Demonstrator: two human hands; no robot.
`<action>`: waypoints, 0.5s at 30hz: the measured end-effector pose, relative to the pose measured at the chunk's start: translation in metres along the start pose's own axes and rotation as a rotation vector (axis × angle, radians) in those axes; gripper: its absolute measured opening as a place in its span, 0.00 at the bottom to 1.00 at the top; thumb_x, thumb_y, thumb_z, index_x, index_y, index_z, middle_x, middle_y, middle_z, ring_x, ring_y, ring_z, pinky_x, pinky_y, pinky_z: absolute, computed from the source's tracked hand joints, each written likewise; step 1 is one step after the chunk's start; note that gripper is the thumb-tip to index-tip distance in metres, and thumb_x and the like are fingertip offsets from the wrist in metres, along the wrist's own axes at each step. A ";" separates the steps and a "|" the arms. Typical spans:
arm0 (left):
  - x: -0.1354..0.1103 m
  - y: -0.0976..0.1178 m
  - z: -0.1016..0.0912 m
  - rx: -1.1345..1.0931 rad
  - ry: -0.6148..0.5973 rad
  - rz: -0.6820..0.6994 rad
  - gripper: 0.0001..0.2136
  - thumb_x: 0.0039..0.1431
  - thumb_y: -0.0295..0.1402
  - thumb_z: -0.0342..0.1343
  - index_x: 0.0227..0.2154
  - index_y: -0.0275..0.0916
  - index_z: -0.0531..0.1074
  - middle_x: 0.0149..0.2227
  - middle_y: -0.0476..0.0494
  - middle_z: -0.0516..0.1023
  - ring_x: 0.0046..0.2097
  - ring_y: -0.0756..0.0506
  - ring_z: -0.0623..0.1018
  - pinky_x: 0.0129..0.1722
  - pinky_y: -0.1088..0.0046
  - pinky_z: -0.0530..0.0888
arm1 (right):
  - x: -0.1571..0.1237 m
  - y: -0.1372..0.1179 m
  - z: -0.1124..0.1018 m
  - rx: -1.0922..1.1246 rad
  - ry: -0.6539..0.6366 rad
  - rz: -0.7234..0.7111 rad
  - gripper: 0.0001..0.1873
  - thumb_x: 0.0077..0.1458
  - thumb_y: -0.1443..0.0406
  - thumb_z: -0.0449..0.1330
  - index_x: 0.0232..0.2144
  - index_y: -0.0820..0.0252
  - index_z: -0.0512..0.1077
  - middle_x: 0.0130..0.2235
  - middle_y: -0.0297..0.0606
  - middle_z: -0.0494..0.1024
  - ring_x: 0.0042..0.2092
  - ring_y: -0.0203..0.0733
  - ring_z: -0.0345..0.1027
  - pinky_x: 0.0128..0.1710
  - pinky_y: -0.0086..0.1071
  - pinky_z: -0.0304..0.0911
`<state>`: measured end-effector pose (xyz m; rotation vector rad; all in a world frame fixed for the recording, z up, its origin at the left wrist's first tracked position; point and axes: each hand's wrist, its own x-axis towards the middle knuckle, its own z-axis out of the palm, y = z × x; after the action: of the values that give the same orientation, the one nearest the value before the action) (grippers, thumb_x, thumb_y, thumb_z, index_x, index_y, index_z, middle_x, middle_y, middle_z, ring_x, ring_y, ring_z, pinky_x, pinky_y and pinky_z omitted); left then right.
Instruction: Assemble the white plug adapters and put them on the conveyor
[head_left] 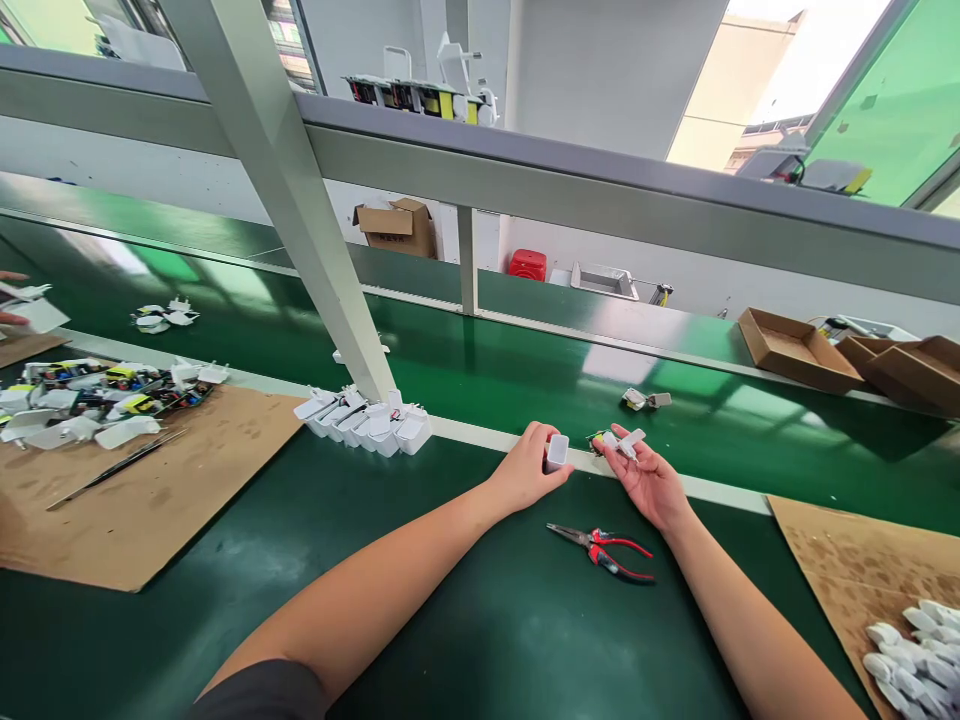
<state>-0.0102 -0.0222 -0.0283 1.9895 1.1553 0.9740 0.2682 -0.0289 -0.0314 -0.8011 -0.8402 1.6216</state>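
Note:
My left hand point(531, 468) is closed around a white rectangular plastic housing point(557, 453), with its narrow face turned up. To its right, my right hand point(651, 482) is turned palm up. Its fingers hold a white plug piece point(630, 441) with a small circuit board point(599, 441) showing yellow at its left end. The two parts are apart. Just below the hands, long-nose pliers point(600, 548) with red and black handles lie on the green bench. A row of white housings point(367, 425) stands left of my left hand, by the slanted post.
Circuit boards with white covers point(97, 395) and tweezers point(114, 470) lie on cardboard point(187, 500) at left. Another person's hand point(11, 300) is at the left edge. White parts point(915, 655) lie on the right cardboard point(847, 560). A slanted post point(300, 220) rises from the bench.

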 end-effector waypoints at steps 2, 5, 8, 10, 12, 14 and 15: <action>0.000 0.000 0.000 -0.005 0.005 0.000 0.20 0.62 0.42 0.66 0.53 0.44 0.68 0.52 0.42 0.72 0.45 0.42 0.77 0.46 0.60 0.78 | -0.003 -0.004 -0.001 -0.036 -0.035 0.045 0.36 0.47 0.71 0.65 0.60 0.55 0.77 0.59 0.44 0.85 0.64 0.56 0.78 0.64 0.45 0.78; 0.000 -0.001 0.001 -0.016 0.011 -0.001 0.20 0.62 0.42 0.67 0.52 0.44 0.68 0.51 0.43 0.72 0.45 0.42 0.77 0.45 0.61 0.78 | -0.008 -0.009 -0.001 -0.126 -0.093 0.129 0.33 0.51 0.72 0.68 0.61 0.57 0.77 0.55 0.46 0.86 0.55 0.53 0.85 0.53 0.37 0.84; 0.001 -0.002 0.001 -0.032 0.023 -0.007 0.20 0.62 0.42 0.67 0.52 0.44 0.68 0.51 0.43 0.72 0.44 0.42 0.77 0.44 0.62 0.78 | -0.011 -0.010 0.004 -0.233 -0.137 0.147 0.30 0.58 0.67 0.72 0.61 0.55 0.76 0.56 0.46 0.86 0.45 0.47 0.88 0.41 0.31 0.85; 0.001 -0.003 0.001 -0.049 0.032 -0.011 0.20 0.62 0.41 0.67 0.51 0.43 0.68 0.51 0.43 0.72 0.44 0.43 0.77 0.43 0.63 0.78 | -0.011 -0.007 0.009 -0.310 -0.152 0.111 0.27 0.59 0.63 0.74 0.60 0.53 0.76 0.55 0.44 0.86 0.36 0.41 0.87 0.30 0.28 0.82; 0.001 -0.004 0.001 -0.070 0.042 -0.017 0.19 0.62 0.41 0.67 0.51 0.43 0.68 0.51 0.43 0.71 0.45 0.43 0.77 0.42 0.63 0.78 | -0.010 -0.003 0.013 -0.392 -0.161 0.078 0.25 0.60 0.60 0.75 0.58 0.53 0.77 0.48 0.42 0.87 0.27 0.38 0.81 0.20 0.27 0.74; 0.002 -0.004 0.001 -0.090 0.053 -0.022 0.19 0.63 0.41 0.67 0.51 0.43 0.67 0.51 0.43 0.70 0.44 0.44 0.77 0.41 0.64 0.78 | -0.010 0.001 0.014 -0.474 -0.161 0.058 0.23 0.61 0.56 0.74 0.56 0.54 0.78 0.35 0.36 0.86 0.20 0.36 0.75 0.15 0.26 0.66; 0.002 -0.004 0.001 -0.097 0.057 -0.024 0.19 0.63 0.41 0.67 0.51 0.43 0.67 0.51 0.43 0.70 0.44 0.44 0.77 0.41 0.64 0.79 | -0.010 0.003 0.015 -0.510 -0.155 0.049 0.22 0.62 0.55 0.73 0.55 0.55 0.78 0.29 0.32 0.83 0.19 0.36 0.72 0.14 0.26 0.64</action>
<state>-0.0111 -0.0189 -0.0317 1.8782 1.1382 1.0603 0.2561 -0.0405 -0.0256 -1.0609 -1.3869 1.5430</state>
